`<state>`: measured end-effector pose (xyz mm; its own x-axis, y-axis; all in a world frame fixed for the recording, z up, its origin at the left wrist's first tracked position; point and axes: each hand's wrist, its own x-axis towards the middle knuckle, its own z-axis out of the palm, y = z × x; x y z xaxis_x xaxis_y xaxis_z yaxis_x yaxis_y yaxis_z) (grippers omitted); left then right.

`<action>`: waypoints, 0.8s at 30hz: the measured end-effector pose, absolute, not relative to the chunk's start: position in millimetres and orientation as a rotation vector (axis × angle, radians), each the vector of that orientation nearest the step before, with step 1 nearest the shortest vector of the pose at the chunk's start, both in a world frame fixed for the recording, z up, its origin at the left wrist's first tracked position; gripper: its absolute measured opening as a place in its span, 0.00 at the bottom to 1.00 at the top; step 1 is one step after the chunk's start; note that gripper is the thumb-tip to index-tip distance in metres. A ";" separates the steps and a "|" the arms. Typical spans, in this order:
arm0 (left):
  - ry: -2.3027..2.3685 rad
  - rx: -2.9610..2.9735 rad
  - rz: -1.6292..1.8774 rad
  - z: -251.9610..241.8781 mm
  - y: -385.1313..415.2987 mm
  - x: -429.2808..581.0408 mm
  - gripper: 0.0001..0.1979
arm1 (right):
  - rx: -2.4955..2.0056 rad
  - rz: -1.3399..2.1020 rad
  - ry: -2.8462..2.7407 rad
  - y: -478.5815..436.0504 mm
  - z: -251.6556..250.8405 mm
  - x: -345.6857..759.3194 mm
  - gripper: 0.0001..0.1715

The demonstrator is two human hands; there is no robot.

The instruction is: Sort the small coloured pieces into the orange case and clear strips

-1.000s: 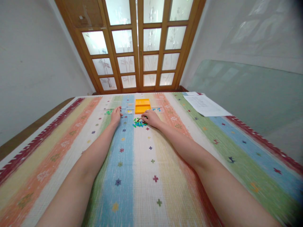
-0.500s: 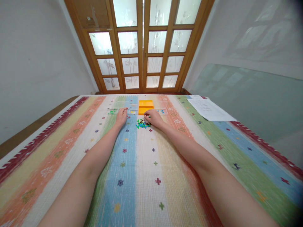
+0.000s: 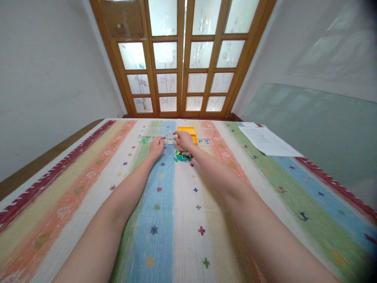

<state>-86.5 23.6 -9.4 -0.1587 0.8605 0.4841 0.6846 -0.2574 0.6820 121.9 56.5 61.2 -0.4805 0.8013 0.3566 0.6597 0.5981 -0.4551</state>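
Observation:
My left hand (image 3: 157, 147) rests on the cloth by the near edge of a clear plastic box holding several green pieces (image 3: 144, 140). Its fingers point right, a little apart, with nothing visible in them. My right hand (image 3: 183, 140) is over the left part of an orange box (image 3: 186, 129), fingers bent together toward a clear box with yellow pieces (image 3: 170, 141). Anything in that pinch is too small to make out. Below it lies a loose pile of small blue, green, dark and pale pieces (image 3: 183, 156). Several blue pieces (image 3: 204, 141) sit in a clear box at right.
A striped tablecloth (image 3: 185, 220) covers the table. Printed paper sheets (image 3: 268, 139) lie at the far right. Beyond the far edge stand wooden doors with glass panes (image 3: 197, 82). A pale glass-like panel (image 3: 318, 129) leans along the right wall.
My right hand has risen from the pile and moved left and away, across the orange box toward the yellow pieces. My left hand stays by the clear box. The whole view has shifted slightly.

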 end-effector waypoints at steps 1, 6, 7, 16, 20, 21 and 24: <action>1.786 1.911 1.378 -9.5 23.8 -86.5 0.16 | -1.154 0.348 -2.293 55.6 62.8 123.3 0.17; 1.790 1.938 1.350 -10.7 23.0 -84.7 0.16 | -1.168 0.358 -2.339 53.8 61.2 140.2 0.15; 1.791 1.942 1.342 -10.9 22.4 -83.9 0.16 | -1.172 0.357 -2.347 54.0 59.6 144.6 0.14; 1.760 2.034 1.256 -10.9 18.5 -78.6 0.15 | -1.167 0.331 -2.554 56.6 39.0 185.6 0.13; 1.750 2.061 1.226 -9.3 17.1 -77.3 0.15 | -1.094 0.387 -2.621 51.4 32.6 194.9 0.13; 1.749 2.069 1.215 -8.5 16.4 -76.7 0.14 | -1.066 0.406 -2.641 49.9 31.1 194.7 0.13; 1.741 2.090 1.192 -5.7 14.0 -74.8 0.14 | -1.008 0.452 -2.666 46.4 27.0 189.8 0.12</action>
